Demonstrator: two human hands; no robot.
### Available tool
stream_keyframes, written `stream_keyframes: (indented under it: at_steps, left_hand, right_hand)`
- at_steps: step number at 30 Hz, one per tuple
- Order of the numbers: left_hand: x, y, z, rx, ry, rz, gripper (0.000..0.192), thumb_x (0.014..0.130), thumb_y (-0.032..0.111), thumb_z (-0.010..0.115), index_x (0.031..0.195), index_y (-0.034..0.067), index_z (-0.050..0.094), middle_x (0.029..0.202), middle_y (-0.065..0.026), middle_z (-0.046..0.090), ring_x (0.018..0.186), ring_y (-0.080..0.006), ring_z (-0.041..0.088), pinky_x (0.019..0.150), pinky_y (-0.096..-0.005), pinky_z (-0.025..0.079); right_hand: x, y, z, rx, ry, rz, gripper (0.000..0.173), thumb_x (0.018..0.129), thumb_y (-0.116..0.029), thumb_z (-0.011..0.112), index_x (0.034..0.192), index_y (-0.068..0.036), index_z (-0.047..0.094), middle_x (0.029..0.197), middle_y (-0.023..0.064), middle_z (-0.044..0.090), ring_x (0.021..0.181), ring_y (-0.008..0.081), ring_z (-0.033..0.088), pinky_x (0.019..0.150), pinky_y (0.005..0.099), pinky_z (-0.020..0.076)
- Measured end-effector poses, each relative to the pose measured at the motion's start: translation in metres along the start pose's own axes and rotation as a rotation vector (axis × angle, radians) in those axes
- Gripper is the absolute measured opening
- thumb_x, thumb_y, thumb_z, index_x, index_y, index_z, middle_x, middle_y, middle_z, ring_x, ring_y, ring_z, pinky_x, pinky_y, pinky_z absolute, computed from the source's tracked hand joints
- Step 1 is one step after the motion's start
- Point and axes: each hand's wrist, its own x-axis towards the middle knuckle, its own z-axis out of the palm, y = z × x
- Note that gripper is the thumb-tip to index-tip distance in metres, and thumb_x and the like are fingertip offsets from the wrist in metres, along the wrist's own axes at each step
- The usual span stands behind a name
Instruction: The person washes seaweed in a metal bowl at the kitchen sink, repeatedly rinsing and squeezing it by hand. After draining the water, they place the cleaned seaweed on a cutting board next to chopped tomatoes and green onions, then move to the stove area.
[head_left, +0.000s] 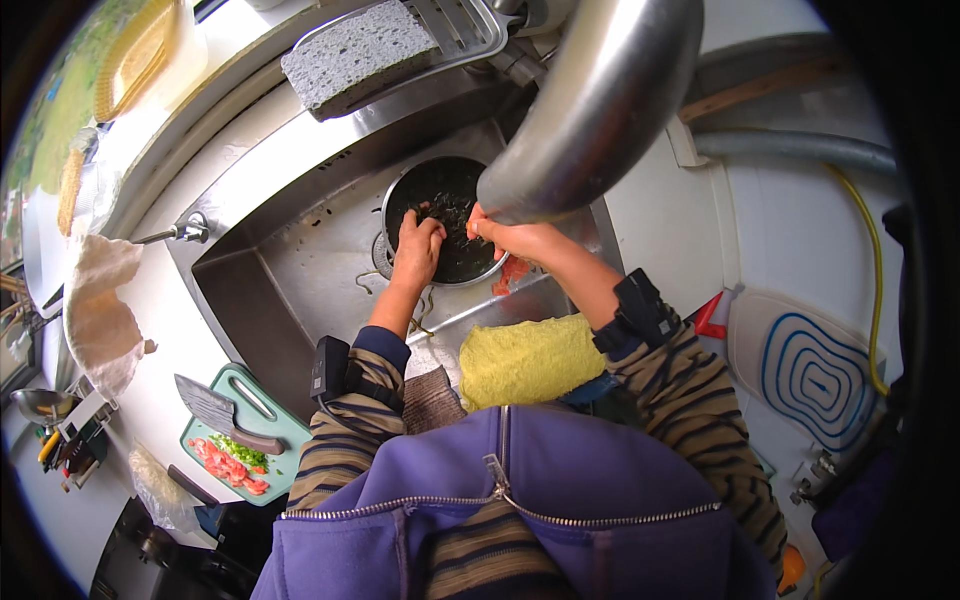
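Observation:
A round metal pot (388, 225) stands in the stainless steel sink (300, 247). Dark leafy pieces, which look like seaweed, float in dark liquid (457, 259) inside it. My left hand (420, 247) reaches over the near left rim, fingers bent among the pieces. From the right, my right hand (510, 236) comes over the pot with its fingertips drawn close together. The faucet spout (592, 127) hides part of that hand. Whether either hand pinches a piece is too small to tell. Reddish scraps (511, 276) lie beside the pot, below my right wrist.
A yellow cloth (532, 358) hangs at the sink's front edge. To the left, a cleaver (217, 411) rests on a green cutting board (296, 431) with chopped pink and green food. A speckled sponge block (360, 56) sits on a rack behind the sink. Dark strands (422, 315) lie on the sink floor.

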Motion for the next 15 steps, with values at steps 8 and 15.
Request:
stream_keyframes:
  at_steps: [8, 15]
  left_hand:
    - [0.004, 0.009, -0.019, -0.903, -0.086, -0.631, 0.018, 0.096, 0.019, 0.051, 0.104, 0.012, 0.065, 0.113, -0.0022, 0.055, 0.110, -0.0144, 0.049, 0.096, -0.0371, 0.042]
    - [-0.001, 0.030, -0.030, -1.070, -0.047, -0.745, 0.017, 0.095, 0.018, 0.054, 0.108, 0.014, 0.064, 0.078, 0.0063, 0.042, 0.072, -0.0031, 0.042, 0.083, -0.0338, 0.051]
  right_hand:
    - [-0.009, 0.039, 0.038, -0.325, -0.250, -0.179, 0.023, 0.077, -0.016, 0.074, 0.095, -0.006, 0.065, 0.083, 0.0055, 0.068, 0.072, 0.0149, 0.064, 0.065, 0.0299, 0.0511]
    - [0.032, 0.048, 0.041, -0.415, 0.501, -0.609, 0.034, 0.074, -0.020, 0.074, 0.105, -0.010, 0.062, 0.105, 0.0099, 0.060, 0.092, 0.0271, 0.060, 0.080, 0.0372, 0.0490]
